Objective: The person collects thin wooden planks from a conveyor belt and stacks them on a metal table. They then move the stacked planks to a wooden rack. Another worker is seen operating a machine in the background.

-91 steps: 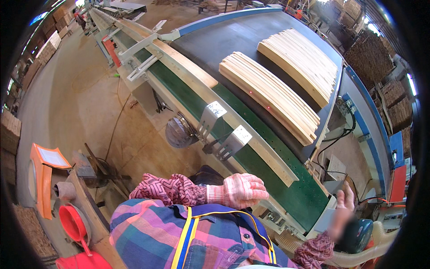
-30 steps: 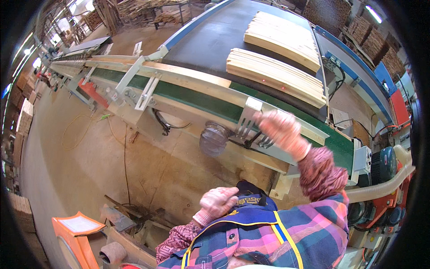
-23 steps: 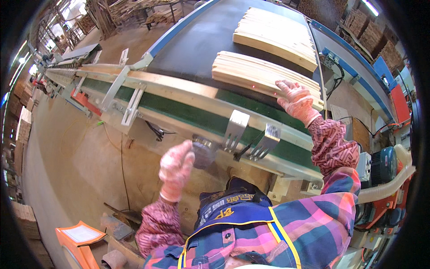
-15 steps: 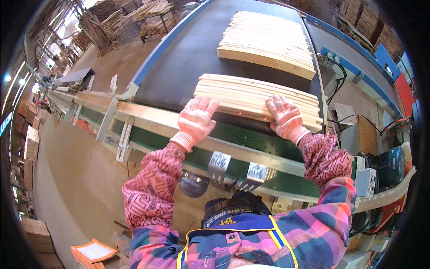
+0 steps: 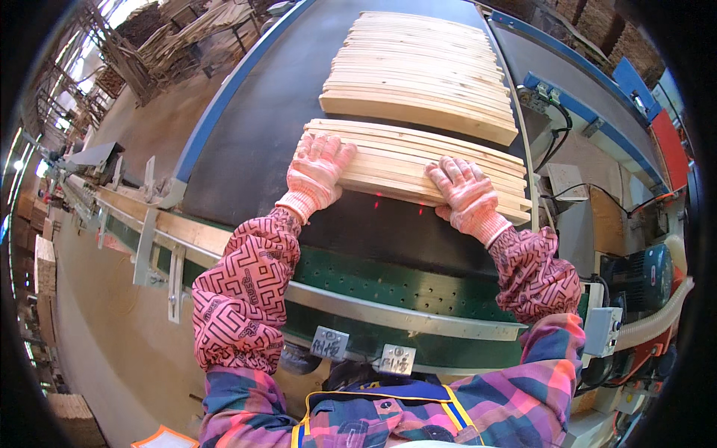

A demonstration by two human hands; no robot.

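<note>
A row of pale wooden strips [image 5: 396, 160] lies side by side across a dark conveyor belt [image 5: 254, 112]. Over its left part, my gloved left hand [image 5: 317, 175] has its fingers laid on top, the palm against the near side. My right hand [image 5: 467, 196], in a matching pinkish-white glove, grips the right part the same way, its fingers a little spread. Both palms hide some of the near edge. Just beyond lies a larger batch of wooden strips [image 5: 422, 75], parted from the row by a narrow dark gap. Two red light dots show on the belt between my hands.
A green perforated bed [image 5: 388, 280] and a metal rail [image 5: 403, 319] run across the near side. At the left, a long board [image 5: 187, 235] rests along the rail. Blue side frames [image 5: 231, 97] edge the belt. To the right are cables, a motor [image 5: 635, 276] and a ribbed hose.
Both my hands have pushed the near row of strips away from me, off the green bed's edge and closer to the far batch. The gap between them has narrowed. The view has shifted somewhat.
</note>
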